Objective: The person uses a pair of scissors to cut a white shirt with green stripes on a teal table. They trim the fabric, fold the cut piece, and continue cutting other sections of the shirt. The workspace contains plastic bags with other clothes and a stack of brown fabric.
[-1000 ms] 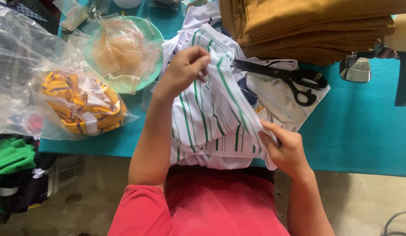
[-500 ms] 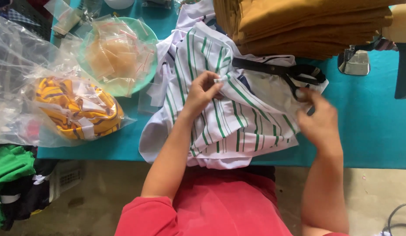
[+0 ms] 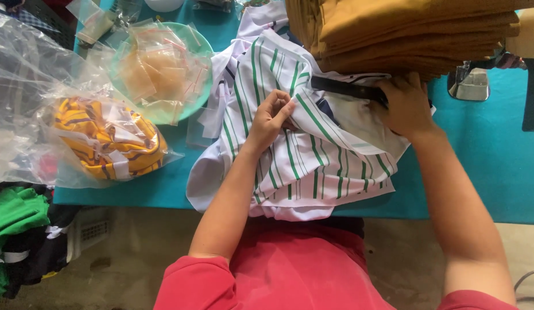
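A white garment with green stripes (image 3: 313,155) lies bunched on the teal table (image 3: 485,155) in front of me. My left hand (image 3: 271,117) pinches a fold of its fabric near the middle. My right hand (image 3: 406,103) rests over the handles of black scissors (image 3: 344,88), which lie on the garment with the blades pointing left. The handles are hidden under my fingers.
A tall stack of folded mustard-yellow cloth (image 3: 405,31) sits at the back right. A green bowl (image 3: 201,49) holds small clear bags. A plastic bag with yellow striped garments (image 3: 106,143) lies at left. Green and dark clothes (image 3: 14,229) hang below the table's left edge.
My right hand has moved from the garment's lower right corner up to the scissors. My left hand has shifted down to the middle of the garment and pinched a fold.
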